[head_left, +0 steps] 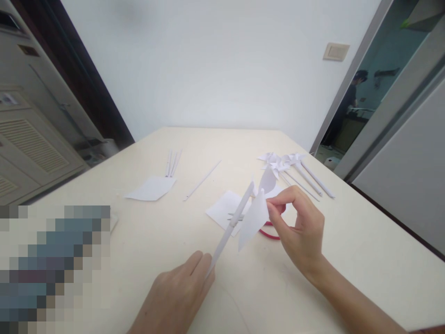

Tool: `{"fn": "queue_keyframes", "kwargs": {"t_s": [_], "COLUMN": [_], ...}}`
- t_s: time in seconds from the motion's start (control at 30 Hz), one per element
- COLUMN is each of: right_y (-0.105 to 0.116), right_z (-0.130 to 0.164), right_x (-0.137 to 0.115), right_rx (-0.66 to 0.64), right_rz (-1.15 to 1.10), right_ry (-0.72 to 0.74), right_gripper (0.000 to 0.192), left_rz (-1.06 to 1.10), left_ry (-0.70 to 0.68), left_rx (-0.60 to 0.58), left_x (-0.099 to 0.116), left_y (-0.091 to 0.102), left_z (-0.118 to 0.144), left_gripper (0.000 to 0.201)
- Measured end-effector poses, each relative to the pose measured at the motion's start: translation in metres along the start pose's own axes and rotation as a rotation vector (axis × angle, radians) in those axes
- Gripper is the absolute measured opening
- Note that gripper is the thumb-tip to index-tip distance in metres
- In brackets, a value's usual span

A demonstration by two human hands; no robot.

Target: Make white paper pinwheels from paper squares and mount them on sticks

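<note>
My left hand (181, 287) is closed around the lower end of a rolled white paper stick (227, 232), which slants up and to the right. At the stick's top end sits a white paper pinwheel (255, 215) with folded blades. The thumb and forefinger of my right hand (301, 227) pinch the pinwheel near its centre; what exactly lies between the fingertips is hidden. Behind the stick, scissors with red handles (270, 235) lie on the table, partly covered by the pinwheel. A white paper sheet (222, 208) is under the scissors' blades.
Several paper pinwheels (278, 162) on sticks lie at the back right of the table (146, 260). To the left are a paper stack (151, 188), several short paper rolls (172, 162) and a single paper stick (203, 180). Another person (347, 104) stands beyond the doorway.
</note>
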State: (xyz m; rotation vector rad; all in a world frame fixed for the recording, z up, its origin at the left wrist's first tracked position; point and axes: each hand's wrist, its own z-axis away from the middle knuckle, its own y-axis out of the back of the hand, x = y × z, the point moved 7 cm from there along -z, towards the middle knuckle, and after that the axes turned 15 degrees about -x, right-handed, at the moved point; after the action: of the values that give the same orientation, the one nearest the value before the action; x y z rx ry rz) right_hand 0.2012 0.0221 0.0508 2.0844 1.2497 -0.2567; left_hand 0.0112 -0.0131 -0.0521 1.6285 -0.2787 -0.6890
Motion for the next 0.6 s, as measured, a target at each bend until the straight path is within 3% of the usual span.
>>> {"fn": "queue_keyframes", "kwargs": {"t_s": [0.27, 0.3, 0.33, 0.47, 0.6], "right_y": [-0.001, -0.001, 0.001, 0.001, -0.005], "right_z": [0.002, 0.002, 0.003, 0.005, 0.008], "right_x": [0.001, 0.002, 0.003, 0.005, 0.001], "right_rx": [-0.005, 0.004, 0.016, 0.023, -0.027], "right_rz": [-0.057, -0.067, -0.074, -0.082, -0.130], "right_ry": [-0.036, -0.035, -0.033, -0.021, -0.003], "right_gripper": [0.013, 0.013, 0.013, 0.014, 0.016], "left_rz": [0.152, 0.203, 0.309, 0.942, 1.266], "left_ry": [-0.101, -0.049, -0.004, -0.015, -0.124], "left_rx": [0.053, 0.063, 0.048, -0.106, -0.159], "left_x": [0.013, 0.009, 0.005, -0.003, -0.005], "left_y": [0.009, 0.013, 0.018, 0.037, 0.066], "left_z": [0.000, -0.002, -0.006, -0.024, -0.040], "left_gripper": [0.020, 0.016, 0.011, 0.066, 0.067]}}
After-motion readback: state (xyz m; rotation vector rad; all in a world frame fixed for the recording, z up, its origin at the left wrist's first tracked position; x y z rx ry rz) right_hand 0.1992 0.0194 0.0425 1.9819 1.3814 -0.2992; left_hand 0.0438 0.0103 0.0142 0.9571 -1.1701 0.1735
